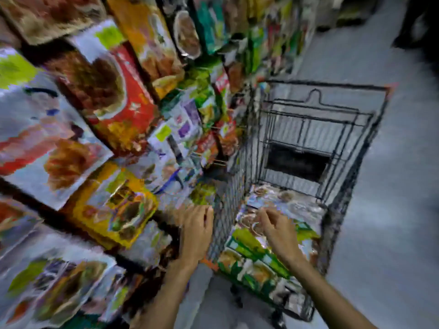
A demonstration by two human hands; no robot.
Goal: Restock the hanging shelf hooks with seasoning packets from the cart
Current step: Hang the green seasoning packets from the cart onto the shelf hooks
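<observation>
1. The seasoning packets [256, 257] lie flat and face up in the near half of the wire cart [237, 186]. They overlap in a heap that runs along the cart's length, away from the person.
2. The nearest green-banded packets lie slanted, their long edges running from the cart's left wall toward its near right corner. Blur hides which end is the top.
3. The right hand [275, 229] is inside the cart, directly over the far part of the heap. Its grip is curled down onto the paler packets there. Whether it pinches one or only touches cannot be told.
4. The green packets lie below and nearer than that grip, under the wrist and forearm.
5. The left hand [197, 231] is outside the cart, just beside its left wall. Its back is up and its grip is loose, the fingers relaxed and pointing toward the shelf.
6. Hanging packets [107, 91] fill the shelf on the left, and thin hooks [218, 161] stick out beside the cart's far left corner.
7. The cart stands on a grey floor [392, 186].
</observation>
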